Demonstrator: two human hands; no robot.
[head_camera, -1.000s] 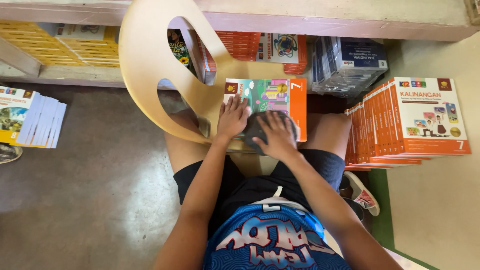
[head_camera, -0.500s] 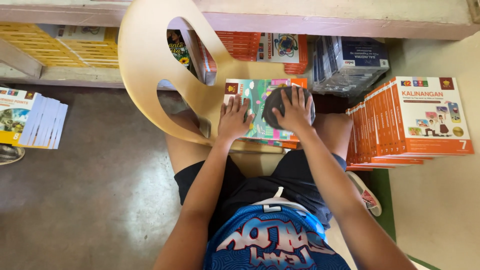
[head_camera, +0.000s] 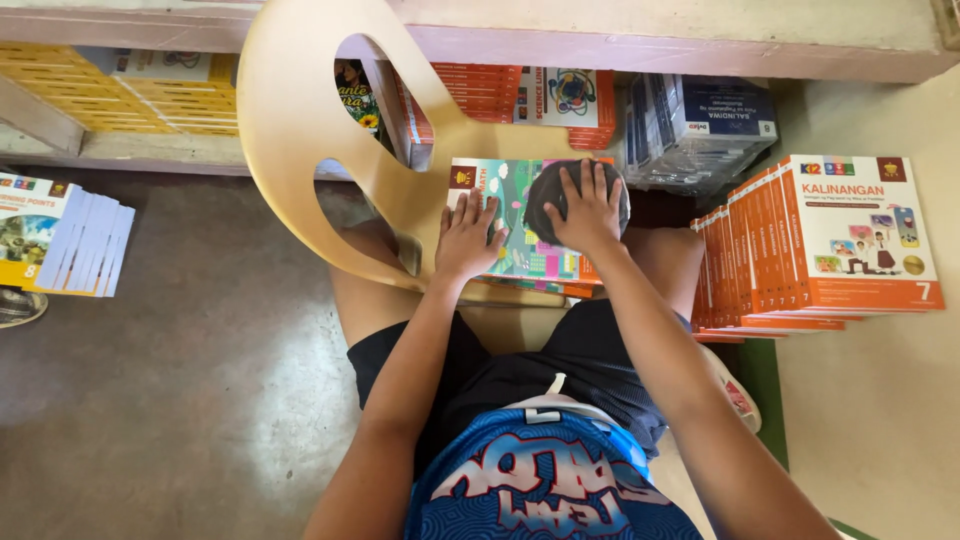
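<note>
A colourful green and orange book (head_camera: 520, 255) lies flat on the seat of a beige plastic chair (head_camera: 300, 130) in front of my knees. My left hand (head_camera: 468, 235) rests flat on the book's left half, fingers spread. My right hand (head_camera: 585, 210) presses a dark grey cloth (head_camera: 540, 195) against the book's upper right part. More books lie under the top one; only their edges show.
A stack of orange books (head_camera: 860, 240) stands on the floor to my right. A pile of white and yellow books (head_camera: 60, 235) lies at the left. A low shelf holds yellow books (head_camera: 150, 90), orange books and a wrapped bundle of blue books (head_camera: 700, 125).
My right hand has slid the cloth from the book's near middle up to its far right part. My left hand has stayed on the book's left side.
</note>
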